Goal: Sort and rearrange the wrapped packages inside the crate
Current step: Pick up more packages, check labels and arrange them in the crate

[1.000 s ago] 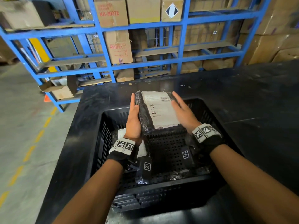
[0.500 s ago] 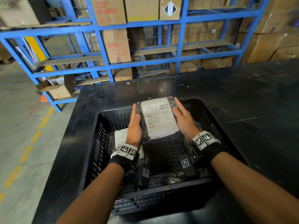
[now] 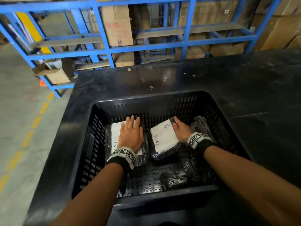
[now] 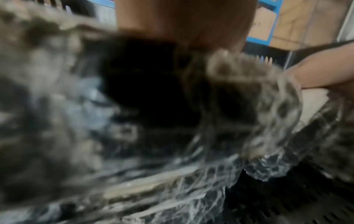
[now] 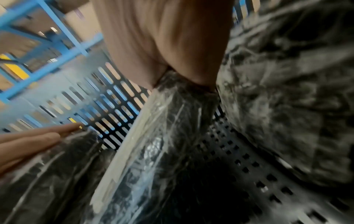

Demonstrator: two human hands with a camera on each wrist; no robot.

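The left hand is lying flat — fingers straight, together — on the left package. The right hand is gripping the middle package in the crate.

Inside the crate, bare perforated floor lies open in the near middle, between the two forearms, wide enough for a hand to come down. The far-left part is filled by a labelled package under the flat left hand; just beside it a second labelled package takes the middle, with the right hand at its right edge. Only a narrow gap separates the two. A dark wrapped package stands against the right wall, and another bundle lies near the front right, possibly touching the wall. The black surface beyond the crate is open.
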